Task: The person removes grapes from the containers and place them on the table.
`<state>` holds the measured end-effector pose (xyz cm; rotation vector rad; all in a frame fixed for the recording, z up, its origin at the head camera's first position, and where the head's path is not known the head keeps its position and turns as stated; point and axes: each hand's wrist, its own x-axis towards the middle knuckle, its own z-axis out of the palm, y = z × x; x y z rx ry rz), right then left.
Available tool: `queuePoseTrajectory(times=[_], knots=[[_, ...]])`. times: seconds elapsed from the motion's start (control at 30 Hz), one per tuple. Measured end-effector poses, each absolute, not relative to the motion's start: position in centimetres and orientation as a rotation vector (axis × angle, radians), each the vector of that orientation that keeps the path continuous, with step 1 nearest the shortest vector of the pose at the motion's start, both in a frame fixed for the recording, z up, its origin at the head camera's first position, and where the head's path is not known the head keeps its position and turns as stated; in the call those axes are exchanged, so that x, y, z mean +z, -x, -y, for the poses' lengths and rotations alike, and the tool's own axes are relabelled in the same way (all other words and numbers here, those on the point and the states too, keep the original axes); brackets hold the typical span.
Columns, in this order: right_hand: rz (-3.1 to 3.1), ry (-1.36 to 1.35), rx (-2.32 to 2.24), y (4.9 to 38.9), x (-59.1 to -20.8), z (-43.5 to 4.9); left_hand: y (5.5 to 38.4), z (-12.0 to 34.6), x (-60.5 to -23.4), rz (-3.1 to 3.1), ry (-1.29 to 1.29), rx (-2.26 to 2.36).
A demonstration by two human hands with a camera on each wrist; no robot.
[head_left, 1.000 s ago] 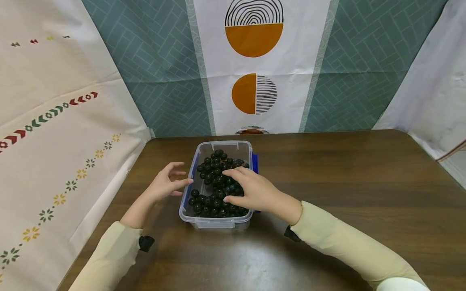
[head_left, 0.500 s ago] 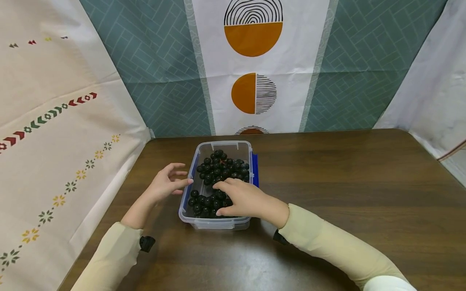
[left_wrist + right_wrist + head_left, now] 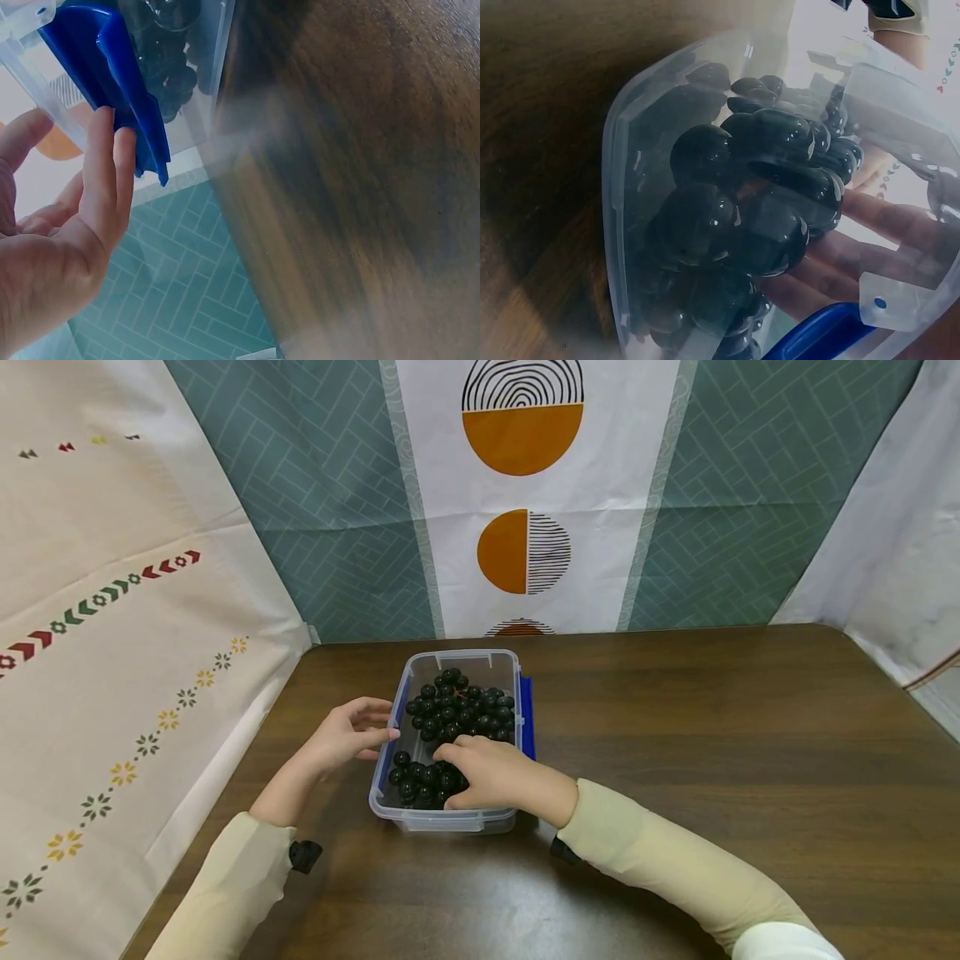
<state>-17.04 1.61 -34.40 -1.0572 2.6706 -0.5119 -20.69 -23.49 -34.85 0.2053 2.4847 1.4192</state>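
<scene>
Two bunches of dark grapes lie in a clear plastic container (image 3: pixel 431 816). The far bunch (image 3: pixel 450 714) fills the back; the near bunch (image 3: pixel 422 782) lies at the front. My right hand (image 3: pixel 498 774) reaches in over the right side and grips the near bunch, its fingertips hidden in the head view. Through the clear wall in the right wrist view, the fingers (image 3: pixel 840 259) curl beside the grapes (image 3: pixel 769 232). At the container's left side, my left hand (image 3: pixel 341 739) has its thumb at the rim, and its fingers (image 3: pixel 100 161) touch a blue latch flap (image 3: pixel 120 67).
The container stands on a brown wooden table (image 3: pixel 697 718), left of its middle. Another blue flap (image 3: pixel 527 714) hangs out on its right side. Behind the table hangs a patterned teal and white cloth (image 3: pixel 525 493); a white cloth (image 3: pixel 112 693) drapes along the left.
My right hand has moved toward the front and left, from over the grapes down onto the near bunch, its fingers drawing in. The left hand stays nearly in place.
</scene>
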Motion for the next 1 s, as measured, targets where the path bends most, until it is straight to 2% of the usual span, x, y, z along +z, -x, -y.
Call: queuePoseTrajectory(times=[1.0], knots=[[-2.671,0.899,-0.531,17.89,-35.1,-0.6,20.69,23.62,-35.4,-2.392,-0.15,1.489]])
